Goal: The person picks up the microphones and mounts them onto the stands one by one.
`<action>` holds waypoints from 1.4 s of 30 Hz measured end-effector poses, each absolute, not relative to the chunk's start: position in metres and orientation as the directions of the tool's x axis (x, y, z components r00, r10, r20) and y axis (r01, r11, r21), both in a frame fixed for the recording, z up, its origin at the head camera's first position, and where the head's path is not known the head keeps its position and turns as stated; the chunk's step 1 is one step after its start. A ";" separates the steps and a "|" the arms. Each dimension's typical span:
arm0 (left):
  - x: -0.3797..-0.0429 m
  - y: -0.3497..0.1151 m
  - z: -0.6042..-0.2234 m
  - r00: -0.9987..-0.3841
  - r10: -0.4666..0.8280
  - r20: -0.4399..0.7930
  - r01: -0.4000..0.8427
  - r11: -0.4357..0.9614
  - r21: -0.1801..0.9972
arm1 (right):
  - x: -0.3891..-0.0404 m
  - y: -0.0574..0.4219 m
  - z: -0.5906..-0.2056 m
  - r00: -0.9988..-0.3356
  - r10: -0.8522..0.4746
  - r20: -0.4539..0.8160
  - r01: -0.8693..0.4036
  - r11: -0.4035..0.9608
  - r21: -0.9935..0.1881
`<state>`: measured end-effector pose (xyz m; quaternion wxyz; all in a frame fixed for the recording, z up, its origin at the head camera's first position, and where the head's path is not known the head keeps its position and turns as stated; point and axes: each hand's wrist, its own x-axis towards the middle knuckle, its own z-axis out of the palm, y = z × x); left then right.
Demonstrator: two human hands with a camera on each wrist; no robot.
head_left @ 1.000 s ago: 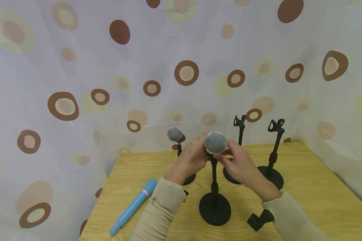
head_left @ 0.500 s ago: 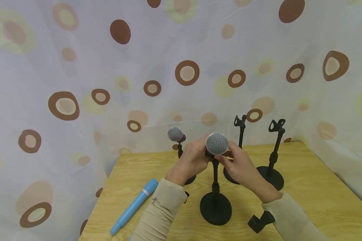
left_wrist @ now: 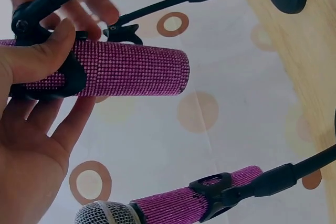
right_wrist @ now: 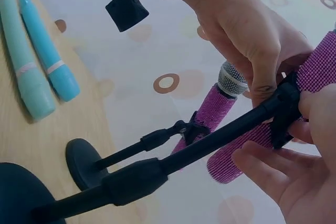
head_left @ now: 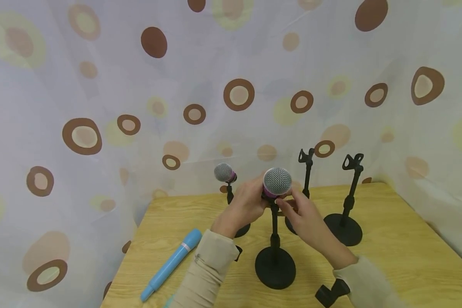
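Note:
A microphone with a silver mesh head and a purple studded body sits in the black clip of the front desk stand. My left hand grips body and clip together, its thumb across the clip in the left wrist view. From the other side, my right hand holds the microphone by the clip, thumb just under the mesh head. Behind my left hand, a second purple microphone rests in its own stand. Part of the held body is hidden by my fingers in the head view.
Two stands with bare clips, the far one and the right one, stand behind my right hand. A blue microphone and a mint-green one lie at the left of the wooden table. A patterned curtain hangs behind.
The held microphone's head has tilted up slightly, so its purple collar now shows beneath the mesh. My right hand has shifted a little lower; my left hand keeps its grip.

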<state>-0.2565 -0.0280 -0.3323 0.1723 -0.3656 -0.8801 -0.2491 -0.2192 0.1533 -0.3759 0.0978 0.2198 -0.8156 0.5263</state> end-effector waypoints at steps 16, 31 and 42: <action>-0.257 -0.025 -0.353 -0.633 0.472 0.613 0.749 0.572 0.334 | -0.203 0.148 -0.418 -0.878 -0.324 0.352 -0.464 0.395 -0.793; -0.246 -0.026 -0.373 -0.715 0.445 0.539 0.695 0.533 0.482 | -0.197 0.150 -0.455 -0.907 -0.325 0.266 -0.386 0.394 -0.834; -0.214 -0.030 -0.413 -0.844 0.469 0.261 0.492 0.483 0.724 | -0.188 0.151 -0.488 -0.929 -0.346 0.134 -0.281 0.420 -0.863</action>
